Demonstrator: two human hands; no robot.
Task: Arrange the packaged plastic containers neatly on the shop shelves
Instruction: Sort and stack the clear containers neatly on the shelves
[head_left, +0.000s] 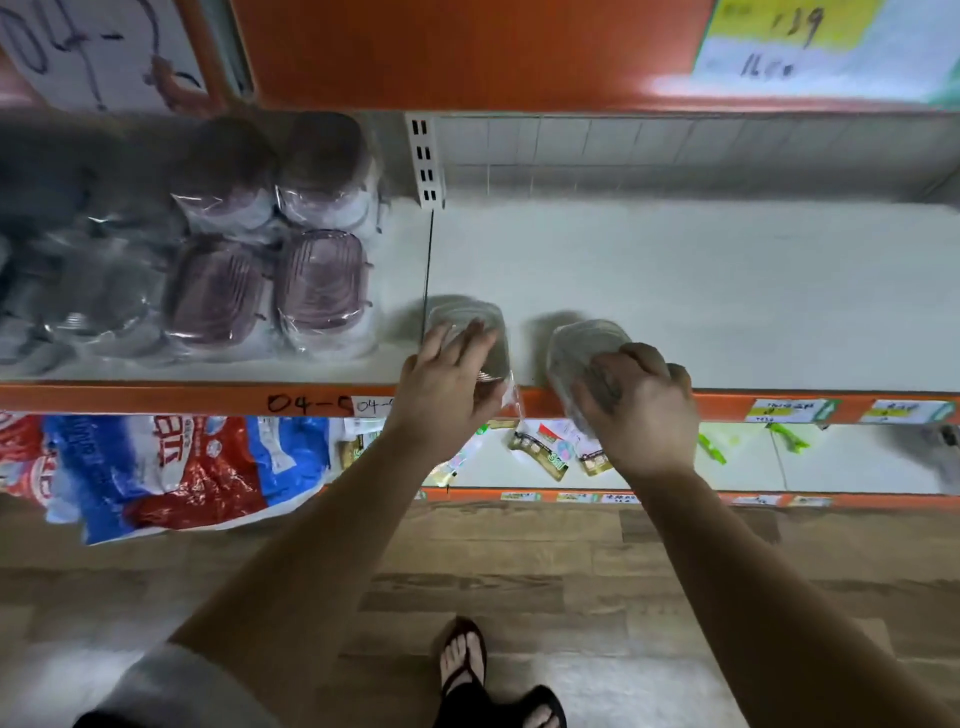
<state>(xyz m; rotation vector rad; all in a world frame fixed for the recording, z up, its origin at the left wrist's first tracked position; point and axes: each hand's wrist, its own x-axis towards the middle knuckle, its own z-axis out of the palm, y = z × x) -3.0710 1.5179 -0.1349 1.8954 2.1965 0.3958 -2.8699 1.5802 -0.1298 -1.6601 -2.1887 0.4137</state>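
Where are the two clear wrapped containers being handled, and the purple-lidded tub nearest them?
Left clear wrapped plastic container (464, 313): head view, far edge of lid.
Right clear wrapped plastic container (582, 339): head view, lid top.
Purple-lidded wrapped plastic tub (322, 286): head view, lid centre.

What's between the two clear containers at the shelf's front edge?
Only bare white shelf, in the head view: the left container and right container stand apart, with nothing between them.

Left hand (447, 384): we reach it across the shelf edge (156, 397), fingers fairly straight and spread on the left container (467, 314).
Right hand (641, 410): above the shelf edge, our fingers curled round the right container (576, 347).
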